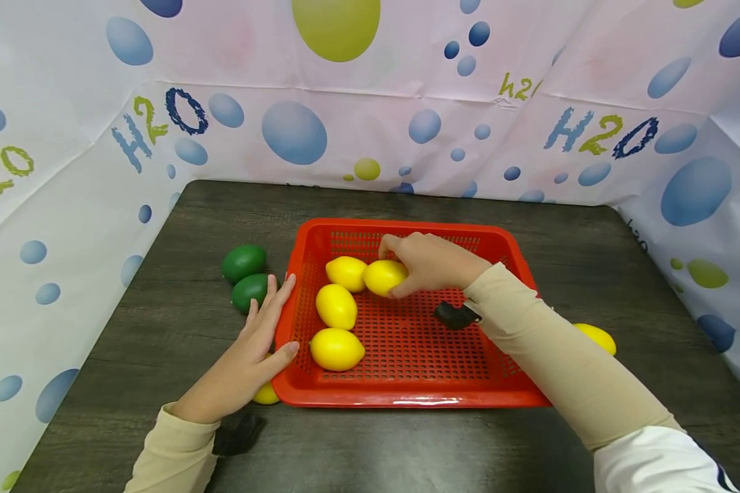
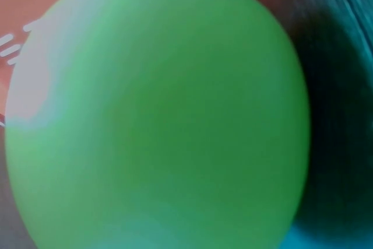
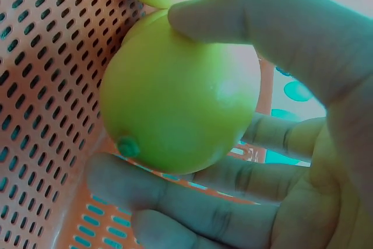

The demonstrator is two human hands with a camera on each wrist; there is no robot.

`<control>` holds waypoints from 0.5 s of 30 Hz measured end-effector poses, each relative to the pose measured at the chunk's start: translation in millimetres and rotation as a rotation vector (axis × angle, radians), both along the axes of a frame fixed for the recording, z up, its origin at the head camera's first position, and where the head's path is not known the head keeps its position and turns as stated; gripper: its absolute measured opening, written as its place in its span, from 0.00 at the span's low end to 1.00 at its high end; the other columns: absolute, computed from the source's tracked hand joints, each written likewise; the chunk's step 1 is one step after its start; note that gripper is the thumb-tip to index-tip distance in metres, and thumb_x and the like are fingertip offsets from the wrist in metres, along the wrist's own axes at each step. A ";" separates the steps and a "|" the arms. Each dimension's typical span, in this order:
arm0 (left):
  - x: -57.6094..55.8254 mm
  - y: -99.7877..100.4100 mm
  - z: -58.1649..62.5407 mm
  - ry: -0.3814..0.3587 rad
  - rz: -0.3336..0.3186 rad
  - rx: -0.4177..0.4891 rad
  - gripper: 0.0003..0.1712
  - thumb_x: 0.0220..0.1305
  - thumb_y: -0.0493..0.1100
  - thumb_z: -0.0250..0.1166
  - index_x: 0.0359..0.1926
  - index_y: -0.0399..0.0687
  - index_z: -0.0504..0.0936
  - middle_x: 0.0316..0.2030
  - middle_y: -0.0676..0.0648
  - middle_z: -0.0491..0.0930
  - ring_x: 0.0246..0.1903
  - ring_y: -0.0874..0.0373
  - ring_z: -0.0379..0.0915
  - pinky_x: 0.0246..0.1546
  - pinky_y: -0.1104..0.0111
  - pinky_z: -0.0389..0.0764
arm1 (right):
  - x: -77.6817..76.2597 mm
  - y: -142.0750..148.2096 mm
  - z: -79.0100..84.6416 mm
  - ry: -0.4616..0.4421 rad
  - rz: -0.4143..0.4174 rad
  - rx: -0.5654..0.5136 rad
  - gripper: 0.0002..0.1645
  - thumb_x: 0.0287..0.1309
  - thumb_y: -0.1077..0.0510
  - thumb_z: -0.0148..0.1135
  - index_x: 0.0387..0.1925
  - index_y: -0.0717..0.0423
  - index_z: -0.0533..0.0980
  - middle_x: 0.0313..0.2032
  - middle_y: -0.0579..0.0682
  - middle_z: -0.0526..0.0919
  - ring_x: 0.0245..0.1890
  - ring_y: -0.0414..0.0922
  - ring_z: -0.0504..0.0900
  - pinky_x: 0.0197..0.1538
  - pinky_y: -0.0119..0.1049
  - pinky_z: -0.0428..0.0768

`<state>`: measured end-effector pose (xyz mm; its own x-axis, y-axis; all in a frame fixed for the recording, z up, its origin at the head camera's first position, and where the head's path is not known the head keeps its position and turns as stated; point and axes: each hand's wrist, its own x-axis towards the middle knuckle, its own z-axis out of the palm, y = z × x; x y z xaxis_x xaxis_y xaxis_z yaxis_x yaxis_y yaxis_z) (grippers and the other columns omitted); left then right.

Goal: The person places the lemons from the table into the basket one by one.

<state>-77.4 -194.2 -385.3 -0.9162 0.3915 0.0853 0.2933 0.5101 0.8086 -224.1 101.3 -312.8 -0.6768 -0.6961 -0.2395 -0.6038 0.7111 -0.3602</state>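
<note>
Inside a red plastic basket [image 1: 419, 396], my right hand [image 1: 434, 261] grips a yellow lemon [image 1: 385, 277] between thumb and fingers. In the right wrist view the thumb presses on this lemon [image 3: 180, 97] and the fingers curl beneath it. Right beside it lies another lemon [image 1: 345, 272], with two more lemons, a middle one [image 1: 336, 307] and a front one [image 1: 337, 349], along the basket's left side. My left hand [image 1: 247, 366] rests on the basket's left rim, fingers extended. Partly hidden under that hand is a lemon [image 1: 266, 394]; a rounded fruit [image 2: 157, 115] fills the left wrist view.
Two dark green fruits, one behind [image 1: 244, 263] and one in front [image 1: 249, 293], lie left of the basket near my left fingertips. Beyond the right side, a lemon [image 1: 595, 338] shows past my sleeve. A patterned sheet [image 1: 370, 103] surrounds the dark wooden table [image 1: 395, 452].
</note>
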 end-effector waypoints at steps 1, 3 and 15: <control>0.0 -0.1 0.0 0.003 0.000 -0.001 0.47 0.78 0.47 0.56 0.84 0.66 0.36 0.82 0.48 0.27 0.80 0.44 0.17 0.73 0.37 0.25 | -0.2 -0.7 -0.8 -0.001 0.001 0.000 0.31 0.54 0.47 0.77 0.54 0.53 0.74 0.33 0.47 0.81 0.33 0.45 0.77 0.42 0.38 0.78; -0.1 -0.2 -0.1 0.008 0.000 -0.002 0.47 0.77 0.47 0.56 0.84 0.66 0.36 0.82 0.48 0.27 0.80 0.45 0.17 0.73 0.37 0.25 | -0.1 -2.3 -2.4 -0.002 0.005 0.002 0.31 0.54 0.47 0.77 0.54 0.52 0.73 0.33 0.47 0.80 0.33 0.45 0.77 0.41 0.38 0.78; 1.9 0.1 0.3 -0.012 0.012 -0.009 0.48 0.78 0.48 0.56 0.84 0.67 0.35 0.81 0.49 0.25 0.79 0.39 0.16 0.72 0.34 0.27 | 1.2 -8.3 -10.5 0.013 0.051 0.020 0.31 0.53 0.48 0.76 0.54 0.52 0.73 0.28 0.45 0.79 0.29 0.44 0.75 0.39 0.38 0.75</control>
<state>-75.5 -194.2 -385.0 -0.9217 0.3814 0.0710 0.2777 0.5208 0.8072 -222.9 92.9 -323.3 -0.6440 -0.7245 -0.2457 -0.6436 0.6867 -0.3380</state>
